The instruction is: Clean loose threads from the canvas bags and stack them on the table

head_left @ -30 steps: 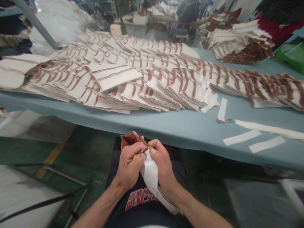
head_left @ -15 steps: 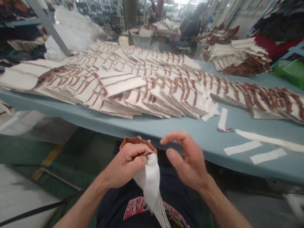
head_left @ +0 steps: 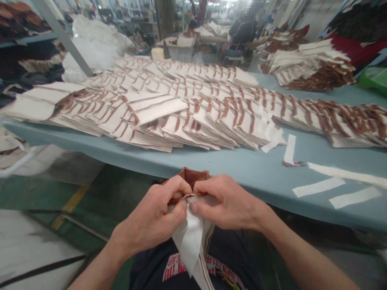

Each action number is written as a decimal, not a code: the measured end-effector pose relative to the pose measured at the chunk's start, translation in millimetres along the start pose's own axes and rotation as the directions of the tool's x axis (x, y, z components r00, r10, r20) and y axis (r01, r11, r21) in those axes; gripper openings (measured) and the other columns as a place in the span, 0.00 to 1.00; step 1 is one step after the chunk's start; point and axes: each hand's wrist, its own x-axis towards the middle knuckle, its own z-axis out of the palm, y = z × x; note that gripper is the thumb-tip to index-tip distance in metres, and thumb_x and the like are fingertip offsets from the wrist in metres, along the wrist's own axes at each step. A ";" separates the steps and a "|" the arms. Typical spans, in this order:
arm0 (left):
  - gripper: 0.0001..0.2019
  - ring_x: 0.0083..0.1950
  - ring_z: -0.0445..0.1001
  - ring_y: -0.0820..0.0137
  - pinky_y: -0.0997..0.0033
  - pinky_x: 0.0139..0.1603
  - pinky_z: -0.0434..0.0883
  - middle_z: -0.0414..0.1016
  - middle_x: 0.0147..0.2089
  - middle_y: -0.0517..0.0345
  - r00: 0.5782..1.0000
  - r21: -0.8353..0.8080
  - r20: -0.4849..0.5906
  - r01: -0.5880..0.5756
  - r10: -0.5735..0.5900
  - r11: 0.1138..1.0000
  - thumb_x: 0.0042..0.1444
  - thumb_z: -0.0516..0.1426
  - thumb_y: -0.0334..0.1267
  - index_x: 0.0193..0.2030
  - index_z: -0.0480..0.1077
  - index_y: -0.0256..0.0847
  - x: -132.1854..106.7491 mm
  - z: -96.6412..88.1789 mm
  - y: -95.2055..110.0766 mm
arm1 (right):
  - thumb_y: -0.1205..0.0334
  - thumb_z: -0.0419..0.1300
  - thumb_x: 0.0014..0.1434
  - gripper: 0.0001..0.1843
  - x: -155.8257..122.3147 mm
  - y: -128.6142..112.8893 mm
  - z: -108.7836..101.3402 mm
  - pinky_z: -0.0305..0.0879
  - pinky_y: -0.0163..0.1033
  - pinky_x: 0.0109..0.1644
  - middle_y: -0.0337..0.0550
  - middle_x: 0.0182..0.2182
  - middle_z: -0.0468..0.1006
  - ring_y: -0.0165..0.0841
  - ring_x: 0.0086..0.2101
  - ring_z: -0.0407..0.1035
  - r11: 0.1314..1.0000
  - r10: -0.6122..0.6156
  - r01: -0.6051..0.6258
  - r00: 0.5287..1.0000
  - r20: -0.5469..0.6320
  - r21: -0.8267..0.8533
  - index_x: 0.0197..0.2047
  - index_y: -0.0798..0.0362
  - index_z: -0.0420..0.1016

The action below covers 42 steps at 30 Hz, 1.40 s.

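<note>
My left hand [head_left: 154,219] and my right hand [head_left: 226,201] are both closed on a white fabric piece with a brown edge [head_left: 190,237], held over my lap just below the table's near edge. The brown trim [head_left: 190,177] sticks up between my thumbs and the white cloth hangs down between my wrists. My fingertips pinch the seam where brown meets white.
A blue-covered table [head_left: 242,169] carries long overlapping rows of white pieces with brown trim [head_left: 181,108]. Loose white strips [head_left: 317,187] lie at the right. Another heap [head_left: 308,64] sits at the back right, a green thing [head_left: 373,76] beyond it. A person sits far behind.
My right hand was lifted off and open half a second ago; it has come back and pinched the fabric beside my left hand. The view shifted slightly.
</note>
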 end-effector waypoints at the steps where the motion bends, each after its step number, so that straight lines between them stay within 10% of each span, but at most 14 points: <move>1: 0.06 0.22 0.60 0.78 0.79 0.22 0.56 0.66 0.23 0.71 1.000 -0.009 -0.005 -0.010 0.010 1.000 0.58 0.52 0.27 0.36 0.67 0.42 0.3 0.8 -0.7 | 0.67 0.60 0.58 0.15 0.6 -1.1 -0.5 0.43 0.35 0.28 0.28 0.19 0.58 0.25 0.22 0.52 0.999 0.014 -0.014 1.000 0.008 0.030 0.23 0.52 0.61; 8: 0.10 0.26 0.67 0.78 0.81 0.27 0.63 0.69 0.27 0.69 0.959 0.134 -0.127 -0.235 0.252 0.963 0.59 0.51 0.23 0.37 0.66 0.43 1.0 3.1 -9.7 | 0.69 0.57 0.55 0.11 5.2 -5.4 1.8 0.42 0.35 0.28 0.29 0.19 0.58 0.24 0.22 0.52 0.987 0.073 -0.072 0.997 0.000 0.146 0.23 0.52 0.61; 15: 0.14 0.28 0.74 0.71 0.73 0.32 0.70 0.76 0.30 0.57 0.767 0.285 -0.151 -0.570 0.623 0.771 0.57 0.53 0.20 0.46 0.68 0.39 -1.2 12.1 -39.3 | 0.64 0.57 0.55 0.08 5.2 6.3 12.8 0.46 0.32 0.26 0.30 0.20 0.59 0.25 0.23 0.53 0.861 0.121 -0.175 0.983 0.141 0.477 0.26 0.53 0.65; 24: 0.10 0.26 0.70 0.70 0.72 0.29 0.68 0.75 0.29 0.53 0.674 0.368 -0.115 -0.654 0.730 0.661 0.67 0.49 0.28 0.50 0.69 0.39 3.7 13.7 -57.5 | 0.57 0.55 0.53 0.10 4.9 16.2 24.6 0.48 0.31 0.25 0.34 0.22 0.63 0.27 0.24 0.53 0.636 0.191 -0.307 0.952 0.241 0.708 0.28 0.54 0.70; 27: 0.10 0.27 0.70 0.71 0.73 0.29 0.68 0.75 0.30 0.54 0.675 0.355 -0.146 -0.647 0.723 0.675 0.68 0.50 0.30 0.52 0.69 0.40 3.4 17.1 -66.9 | 0.60 0.53 0.51 0.08 6.2 14.5 31.8 0.48 0.31 0.25 0.33 0.21 0.62 0.26 0.23 0.53 0.646 0.248 -0.335 0.942 0.226 0.686 0.27 0.54 0.69; 31: 0.12 0.24 0.69 0.72 0.73 0.28 0.67 0.73 0.27 0.59 0.694 0.329 -0.193 -0.621 0.694 0.712 0.62 0.51 0.26 0.49 0.68 0.41 -1.6 18.8 -64.6 | 0.66 0.53 0.51 0.07 4.3 5.7 29.4 0.48 0.32 0.26 0.33 0.20 0.64 0.26 0.22 0.55 0.891 0.192 -0.200 0.979 0.062 0.408 0.27 0.55 0.71; 38: 0.09 0.29 0.70 0.75 0.78 0.31 0.66 0.72 0.30 0.63 0.950 0.149 -0.010 -0.306 0.311 0.940 0.70 0.50 0.32 0.38 0.69 0.40 -5.3 -9.1 -17.5 | 0.73 0.53 0.54 0.10 -4.3 -5.8 6.5 0.55 0.33 0.30 0.36 0.21 0.72 0.25 0.22 0.61 0.983 -0.131 0.142 0.987 -0.097 0.113 0.30 0.56 0.75; 42: 0.18 0.26 0.62 0.75 0.75 0.29 0.60 0.64 0.26 0.66 0.923 0.221 0.102 -0.385 0.372 0.896 0.75 0.49 0.38 0.30 0.64 0.40 -0.9 -17.4 -15.7 | 0.73 0.53 0.54 0.10 -6.3 -8.7 5.8 0.56 0.34 0.30 0.37 0.21 0.72 0.26 0.22 0.63 0.976 -0.195 0.206 0.969 -0.153 0.063 0.29 0.56 0.75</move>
